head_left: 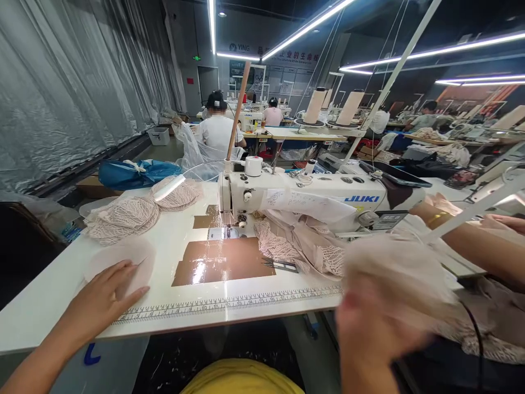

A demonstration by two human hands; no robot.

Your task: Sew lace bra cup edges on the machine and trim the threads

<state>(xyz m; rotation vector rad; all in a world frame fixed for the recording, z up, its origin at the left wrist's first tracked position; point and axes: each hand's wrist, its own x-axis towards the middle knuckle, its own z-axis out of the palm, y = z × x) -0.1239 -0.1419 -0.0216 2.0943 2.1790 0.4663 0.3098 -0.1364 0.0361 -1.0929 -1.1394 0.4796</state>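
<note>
My left hand [100, 298] lies flat with fingers spread on a round white fabric piece [123, 257] at the near left of the white sewing table [49, 301]. My right hand [369, 334] is smeared by motion at the lower right, against a pale lace-like piece of fabric [397, 273]; its fingers are not clear. A white JUKI sewing machine [311, 200] stands at the table's middle. Beige lace fabric [303, 243] is heaped under its arm, beside small snips [281, 265].
A stack of lace cup pieces [135, 210] sits at the back left. Brown tape patches [223, 260] and a printed ruler [229, 303] mark the table. Another person's arm with a gold bangle [463, 235] reaches in at right. Other workers sit at machines beyond.
</note>
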